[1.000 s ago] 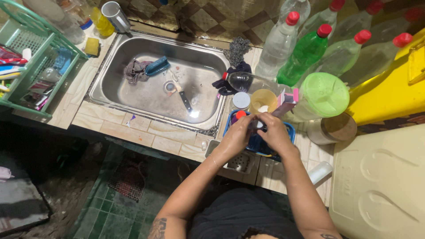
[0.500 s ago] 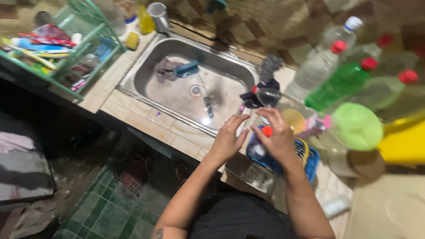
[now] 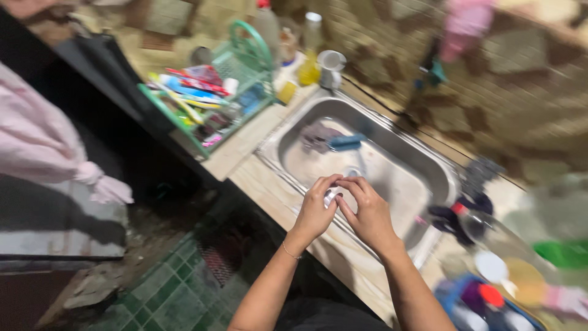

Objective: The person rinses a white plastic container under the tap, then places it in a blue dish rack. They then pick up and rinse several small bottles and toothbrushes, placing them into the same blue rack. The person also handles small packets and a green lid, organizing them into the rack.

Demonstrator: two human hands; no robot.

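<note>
My left hand (image 3: 315,213) and my right hand (image 3: 369,214) meet over the front edge of the steel sink (image 3: 422,160). Fingertips of both hands pinch a small pale shiny object (image 3: 331,196); blur hides what it is. Inside the sink lie a blue-handled brush (image 3: 346,142) and a crumpled purple cloth (image 3: 316,135), beyond my hands. A blue basket (image 3: 450,293) with small red- and white-capped items sits on the counter to the lower right, apart from my hands.
A green plastic rack (image 3: 211,136) full of tubes and brushes stands left of the sink. Behind the sink stand a white cup (image 3: 331,61) and a yellow bottle (image 3: 308,72). A clear bottle (image 3: 493,232) lies right of the sink. Pink cloth (image 3: 37,141) hangs at far left, above green floor tiles (image 3: 162,297).
The view has swung left and blurred. My hands left the blue basket and came together over the sink's front edge, now pinching a small pale object between them.
</note>
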